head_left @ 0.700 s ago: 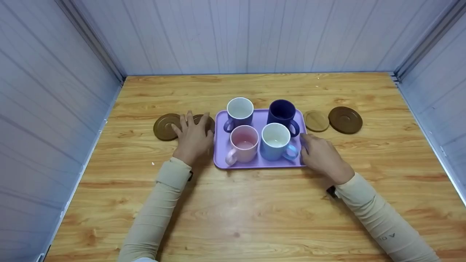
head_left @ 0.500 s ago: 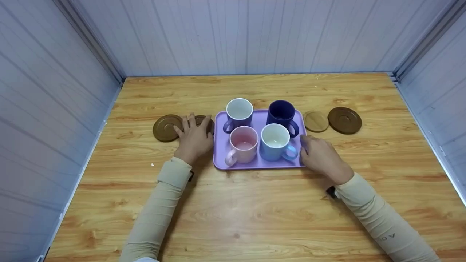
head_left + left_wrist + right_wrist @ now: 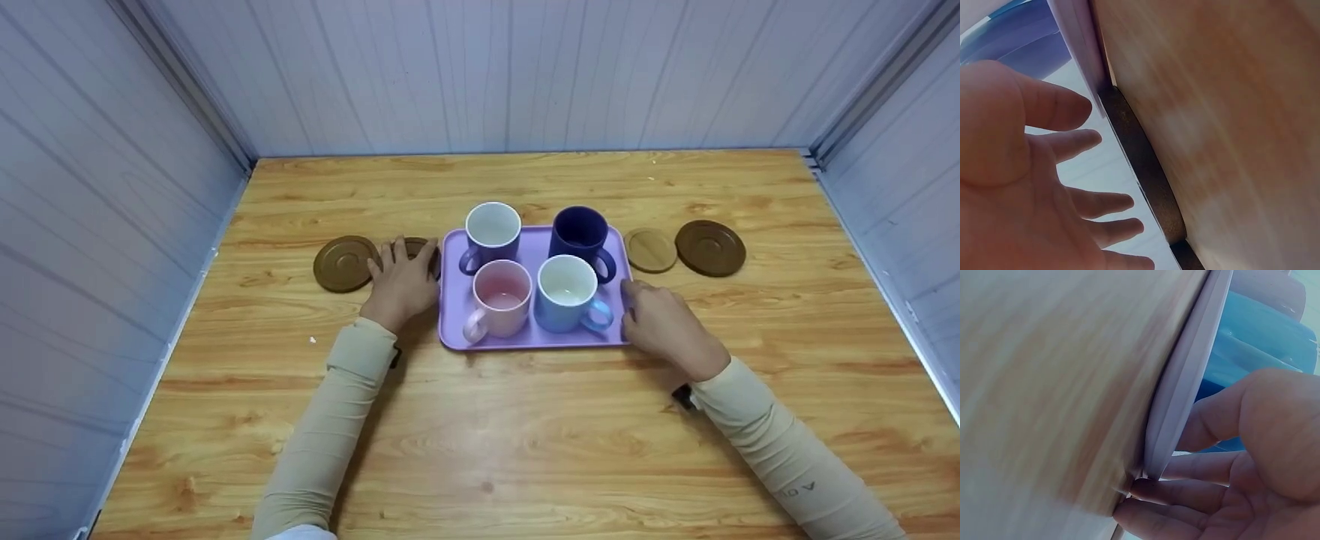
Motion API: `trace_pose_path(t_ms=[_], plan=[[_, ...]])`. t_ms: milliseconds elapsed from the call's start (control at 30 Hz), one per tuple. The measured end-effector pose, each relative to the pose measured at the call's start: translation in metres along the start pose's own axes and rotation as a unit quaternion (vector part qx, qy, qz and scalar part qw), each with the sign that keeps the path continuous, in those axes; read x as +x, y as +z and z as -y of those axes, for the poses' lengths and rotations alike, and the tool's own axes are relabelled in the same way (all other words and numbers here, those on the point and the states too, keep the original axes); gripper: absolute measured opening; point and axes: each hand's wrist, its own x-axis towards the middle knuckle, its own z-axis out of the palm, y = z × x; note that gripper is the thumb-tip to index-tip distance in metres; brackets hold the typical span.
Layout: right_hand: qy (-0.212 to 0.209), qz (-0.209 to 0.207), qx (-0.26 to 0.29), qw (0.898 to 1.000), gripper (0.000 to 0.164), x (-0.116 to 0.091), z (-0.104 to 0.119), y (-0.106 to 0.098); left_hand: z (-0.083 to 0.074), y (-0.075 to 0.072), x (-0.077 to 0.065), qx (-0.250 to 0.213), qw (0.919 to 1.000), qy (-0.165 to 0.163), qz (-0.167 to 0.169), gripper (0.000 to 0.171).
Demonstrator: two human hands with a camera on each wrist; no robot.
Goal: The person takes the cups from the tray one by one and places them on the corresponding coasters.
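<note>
A purple tray lies on the table bearing several mugs: a pink mug, a light blue mug, a navy mug and a dark blue mug with a white inside. Along its right side, my right hand grips the rim; in the right wrist view the thumb is inside the tray edge and other fingers are at its outer side. My left hand is spread over a brown coaster by the tray's left edge, fingers extended; the coaster is partly hidden.
Another round brown coaster lies left of the left hand. Beyond the tray's right side are a small light wooden coaster and a dark brown one. Pale panels wall the table at the back and sides.
My left hand has drawn back slightly toward me, its fingers looking less stretched. The right hand stays at the tray's right edge, and the tray and mugs hold their places.
</note>
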Motion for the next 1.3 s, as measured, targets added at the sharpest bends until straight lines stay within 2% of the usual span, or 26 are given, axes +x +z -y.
trace_pose_path(t_ms=[167,433,767,1067,1300], plan=[[0.005,-0.001,0.001,1.000,0.024,0.000,-0.001,0.001,0.002,-0.001,0.002,-0.011,0.9996,-0.007,0.027,0.078],[-0.007,-0.018,-0.006,1.000,0.012,-0.001,0.000,0.002,0.005,-0.002,0.004,-0.011,0.9984,-0.006,0.054,0.081],[0.006,-0.019,-0.002,1.000,0.010,-0.001,0.001,0.002,0.004,-0.006,0.003,0.011,0.9975,0.005,0.070,0.069],[-0.002,-0.013,-0.008,1.000,0.011,0.001,0.000,0.001,0.004,-0.009,0.005,0.021,0.9962,0.005,0.084,0.073],[0.000,-0.006,-0.010,1.000,0.018,0.001,-0.001,-0.001,0.005,-0.010,0.008,0.020,0.9954,0.008,0.093,0.074]])
